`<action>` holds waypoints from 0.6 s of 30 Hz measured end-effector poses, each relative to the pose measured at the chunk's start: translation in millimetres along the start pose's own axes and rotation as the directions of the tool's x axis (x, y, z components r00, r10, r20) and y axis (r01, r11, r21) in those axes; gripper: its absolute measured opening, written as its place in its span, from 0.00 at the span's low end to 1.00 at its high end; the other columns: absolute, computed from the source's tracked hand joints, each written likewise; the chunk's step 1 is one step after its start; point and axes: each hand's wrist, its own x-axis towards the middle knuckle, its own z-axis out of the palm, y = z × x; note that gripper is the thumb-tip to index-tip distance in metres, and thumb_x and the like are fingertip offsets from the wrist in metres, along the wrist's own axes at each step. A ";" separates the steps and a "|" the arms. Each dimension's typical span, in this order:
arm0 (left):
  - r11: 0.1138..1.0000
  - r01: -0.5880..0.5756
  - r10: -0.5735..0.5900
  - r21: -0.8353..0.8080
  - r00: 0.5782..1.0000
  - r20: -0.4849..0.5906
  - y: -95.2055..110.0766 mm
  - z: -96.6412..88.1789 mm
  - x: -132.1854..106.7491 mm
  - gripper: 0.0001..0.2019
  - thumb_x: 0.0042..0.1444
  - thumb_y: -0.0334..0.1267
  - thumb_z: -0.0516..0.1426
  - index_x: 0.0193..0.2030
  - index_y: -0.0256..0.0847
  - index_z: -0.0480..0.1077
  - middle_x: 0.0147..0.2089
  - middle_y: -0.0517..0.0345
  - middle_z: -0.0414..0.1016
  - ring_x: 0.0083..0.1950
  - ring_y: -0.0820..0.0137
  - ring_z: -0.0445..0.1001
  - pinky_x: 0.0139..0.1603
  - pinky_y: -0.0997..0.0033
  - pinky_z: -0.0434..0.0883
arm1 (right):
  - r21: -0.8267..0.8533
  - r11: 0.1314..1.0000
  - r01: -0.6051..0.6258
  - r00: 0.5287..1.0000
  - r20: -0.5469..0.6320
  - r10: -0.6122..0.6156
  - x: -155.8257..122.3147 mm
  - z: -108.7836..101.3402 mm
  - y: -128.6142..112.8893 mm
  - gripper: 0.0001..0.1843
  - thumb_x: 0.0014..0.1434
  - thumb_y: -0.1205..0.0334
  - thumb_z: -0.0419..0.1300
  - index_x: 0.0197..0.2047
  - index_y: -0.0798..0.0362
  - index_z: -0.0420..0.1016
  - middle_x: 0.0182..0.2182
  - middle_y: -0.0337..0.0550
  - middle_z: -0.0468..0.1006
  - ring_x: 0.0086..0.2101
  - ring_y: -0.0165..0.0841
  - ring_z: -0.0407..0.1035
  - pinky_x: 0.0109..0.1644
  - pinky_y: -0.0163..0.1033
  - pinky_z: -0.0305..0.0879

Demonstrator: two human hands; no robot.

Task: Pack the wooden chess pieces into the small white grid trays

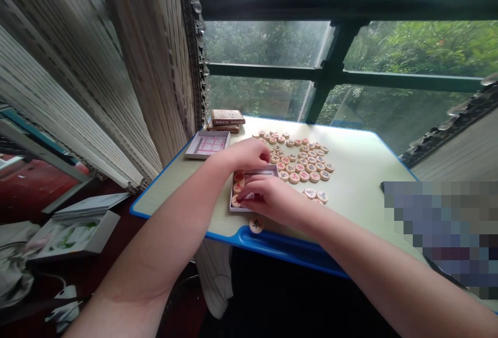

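Two bare hands meet over a small white cardboard tray on the pale, blue-edged bench. The left hand curls at the tray's far rim, and I cannot tell its grip. The right hand bends its fingertips onto the round wooden game discs lined up inside, its grip also unclear. Loose wooden discs lie just to the right.

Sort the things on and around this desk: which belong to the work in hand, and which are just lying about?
In hand: left hand; right hand; small white open box under both hands; round pale wooden game pieces, some already in the box.
Lying about: shallow white tray with red grid; brown book-like stack by the window; white open case on the floor.
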 end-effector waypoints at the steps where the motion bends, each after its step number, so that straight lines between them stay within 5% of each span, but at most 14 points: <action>1: 1.000 0.002 -0.002 0.004 1.000 -0.002 0.2 0.1 0.1 0.12 0.46 0.33 0.54 0.34 0.38 0.77 0.34 0.58 0.79 0.34 0.72 0.72 0.32 0.77 0.64 | -0.014 1.000 0.014 1.000 -0.007 -0.014 -0.1 0.4 0.7 0.04 0.57 0.67 0.61 0.33 0.53 0.78 0.36 0.44 0.78 0.38 0.32 0.71 0.44 0.37 0.66; 7: 1.000 0.024 -0.025 0.015 1.000 0.000 1.8 -0.5 -0.4 0.12 0.46 0.34 0.54 0.35 0.38 0.78 0.34 0.58 0.79 0.33 0.72 0.71 0.31 0.76 0.63 | -0.122 0.993 -0.009 1.000 -0.002 0.009 -2.3 -3.4 -0.2 0.09 0.57 0.65 0.60 0.25 0.55 0.74 0.29 0.42 0.76 0.30 0.29 0.67 0.35 0.33 0.61; 18: 0.999 0.023 -0.022 0.039 1.000 -0.010 -0.1 1.9 0.6 0.12 0.46 0.33 0.55 0.35 0.39 0.78 0.33 0.58 0.79 0.32 0.72 0.71 0.30 0.76 0.62 | -0.095 0.980 -0.175 0.983 0.041 0.179 -4.4 -11.8 -9.1 0.05 0.54 0.66 0.60 0.29 0.55 0.77 0.25 0.38 0.76 0.23 0.25 0.62 0.28 0.32 0.52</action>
